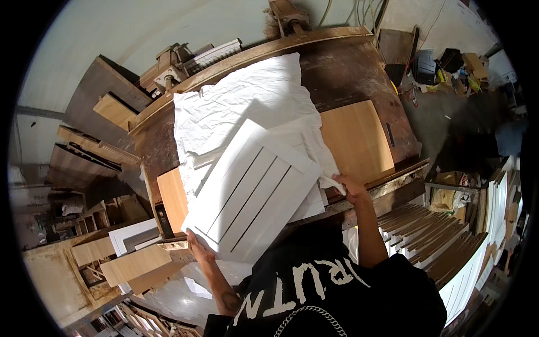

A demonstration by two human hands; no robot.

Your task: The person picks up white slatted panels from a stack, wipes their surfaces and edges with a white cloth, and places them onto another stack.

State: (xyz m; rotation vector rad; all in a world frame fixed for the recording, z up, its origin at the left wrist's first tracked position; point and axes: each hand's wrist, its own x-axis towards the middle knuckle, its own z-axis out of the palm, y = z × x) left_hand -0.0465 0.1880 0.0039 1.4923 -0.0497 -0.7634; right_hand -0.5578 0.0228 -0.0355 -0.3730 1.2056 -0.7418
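The person stood over a dark, worn wooden worktop with a flat white painted panel cut by three long dark grooves lying aslant across its near half. That panel was the thing in hand, and everything else sat around it: under it lay a big sheet of crumpled white paper spreading toward the far edge, and under the paper, to the panel's right, a smooth pale-brown wooden board. The left hand gripped the panel's near corner, fingers curled under the edge. The right hand was off the panel's right corner, pinched closed on a loose edge of the paper. To my eye the risk lay in the overhang: the panel's near corner stuck out past the worktop's front edge, so a slack grip could let it tip and drop. A tug on the paper might drag the panel sideways or tear the sheet, and the fresh-looking white face could scuff on the rough wood. Right of the panel, below the worktop, a stack of thin brown slats stood close.
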